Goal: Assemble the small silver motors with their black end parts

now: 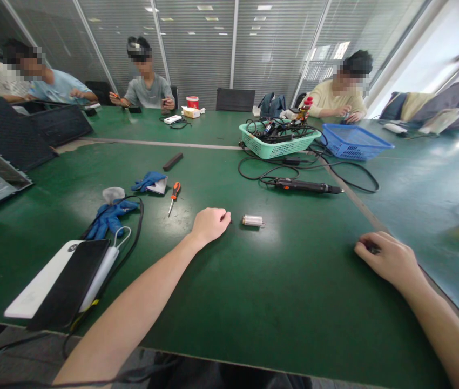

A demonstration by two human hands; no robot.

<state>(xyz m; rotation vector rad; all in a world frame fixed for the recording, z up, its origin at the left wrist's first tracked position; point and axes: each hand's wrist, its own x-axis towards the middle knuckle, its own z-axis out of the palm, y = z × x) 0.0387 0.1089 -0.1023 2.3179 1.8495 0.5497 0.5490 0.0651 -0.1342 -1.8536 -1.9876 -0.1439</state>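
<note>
My left hand (212,224) rests closed on the green table (286,308); a tiny dark tip shows by its fingers, too small to name. Just right of it, apart from the fingers, a small silver cylinder (252,220) with a thin wire end lies on its side. My right hand (387,256) is curled on the table at the right, near the pale seam. Between its thumb and fingers shows a bit of something dark, mostly hidden. An orange-and-black screwdriver (175,193) lies beyond my left hand. Farther back on the right is a black electric screwdriver (306,186) with a cord.
Blue gloves (110,216), a white-and-black flat device (61,278) and cables lie at left. A dark bar (173,161) lies beyond the gloves. A green basket (280,143) of cables and a blue basket (355,141) stand farther back. Several people sit around the table.
</note>
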